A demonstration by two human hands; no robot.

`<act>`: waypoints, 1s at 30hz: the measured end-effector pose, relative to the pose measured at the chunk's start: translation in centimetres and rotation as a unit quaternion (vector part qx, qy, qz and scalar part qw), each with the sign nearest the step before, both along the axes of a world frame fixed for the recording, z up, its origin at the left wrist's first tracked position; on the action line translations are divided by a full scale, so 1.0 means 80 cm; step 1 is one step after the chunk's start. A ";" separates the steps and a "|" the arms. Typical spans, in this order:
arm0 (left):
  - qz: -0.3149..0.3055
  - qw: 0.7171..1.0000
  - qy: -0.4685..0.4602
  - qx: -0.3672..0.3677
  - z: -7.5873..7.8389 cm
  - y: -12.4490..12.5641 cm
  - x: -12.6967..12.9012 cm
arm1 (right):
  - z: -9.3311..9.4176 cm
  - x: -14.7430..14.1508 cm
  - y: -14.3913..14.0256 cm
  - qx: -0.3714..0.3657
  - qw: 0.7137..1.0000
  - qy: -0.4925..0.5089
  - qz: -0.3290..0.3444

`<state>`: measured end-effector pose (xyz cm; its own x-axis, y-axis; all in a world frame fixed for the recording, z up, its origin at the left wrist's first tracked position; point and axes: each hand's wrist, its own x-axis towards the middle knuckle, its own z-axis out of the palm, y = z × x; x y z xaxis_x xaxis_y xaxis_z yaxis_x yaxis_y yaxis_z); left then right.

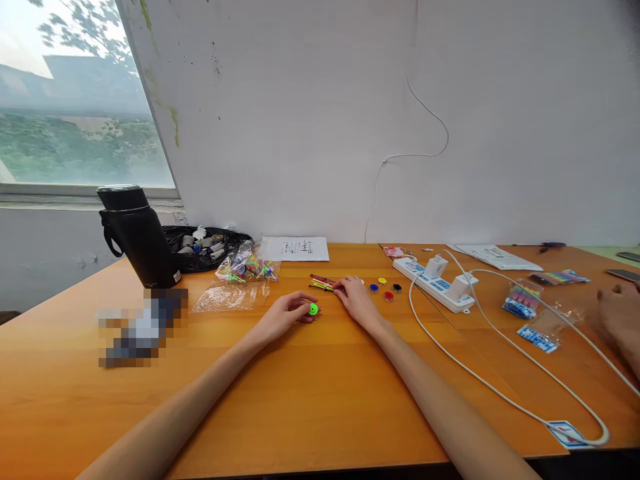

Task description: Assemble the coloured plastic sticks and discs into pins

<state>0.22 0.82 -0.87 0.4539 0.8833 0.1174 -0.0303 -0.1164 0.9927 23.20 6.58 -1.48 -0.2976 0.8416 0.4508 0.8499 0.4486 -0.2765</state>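
My left hand (289, 312) is closed around a small bright green disc (313, 309), pinched between thumb and fingers just above the wooden table. Its face, with a small round centre, is turned toward me. My right hand (356, 298) rests low over the table, fingers slightly bent and apart. Its fingertips reach the right ends of several thin coloured sticks (321, 283) in red, yellow and black. Right of this hand lie loose discs of the same kind: a blue disc (374, 288), a yellow disc (382, 281), a red disc (389, 297) and a black disc (397, 288).
A black thermos (143, 240) stands left, beside a black bag of rubbish (210, 245). Clear bags of colourful parts (249, 265) lie behind my left hand. A white power strip (435, 285) with trailing cables is on the right. Another person's hand (621, 317) is at the far right.
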 end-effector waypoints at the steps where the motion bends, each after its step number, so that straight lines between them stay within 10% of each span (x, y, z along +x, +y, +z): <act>1: -0.001 1.000 -0.001 0.001 0.000 0.000 0.000 | 0.000 0.000 0.000 0.002 1.000 -0.005 -0.002; 30: 0.002 1.000 -0.005 -0.001 0.001 0.001 0.000 | -0.010 -0.021 0.022 -0.010 0.998 0.062 0.022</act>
<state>0.25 0.87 -0.77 0.4491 0.8852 0.1212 -0.0404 -0.1154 0.9925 21.50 8.32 -2.29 -0.2770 0.8382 0.4697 0.7884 0.4777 -0.3875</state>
